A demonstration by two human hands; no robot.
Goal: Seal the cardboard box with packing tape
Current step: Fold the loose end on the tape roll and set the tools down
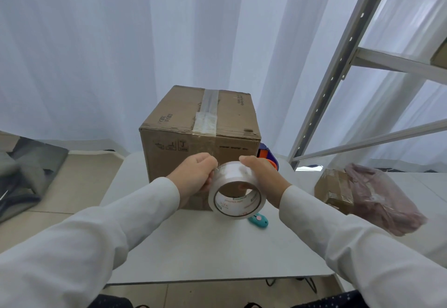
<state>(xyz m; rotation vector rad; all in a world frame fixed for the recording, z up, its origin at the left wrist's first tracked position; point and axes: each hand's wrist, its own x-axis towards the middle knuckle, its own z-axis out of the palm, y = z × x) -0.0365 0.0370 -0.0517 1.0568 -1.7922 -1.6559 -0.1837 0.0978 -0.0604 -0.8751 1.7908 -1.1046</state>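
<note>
Cardboard box (200,143) at the desk's (217,254) far edge, old strip over its seam. Right hand (262,177) grips the tape roll (235,190); left hand (196,174) pinches its loose end. Risk: the end tearing or re-sticking.

Handling symbols printed on cardboard box (200,136) front, its other print and tape roll (235,190) core lettering unreadable
</note>
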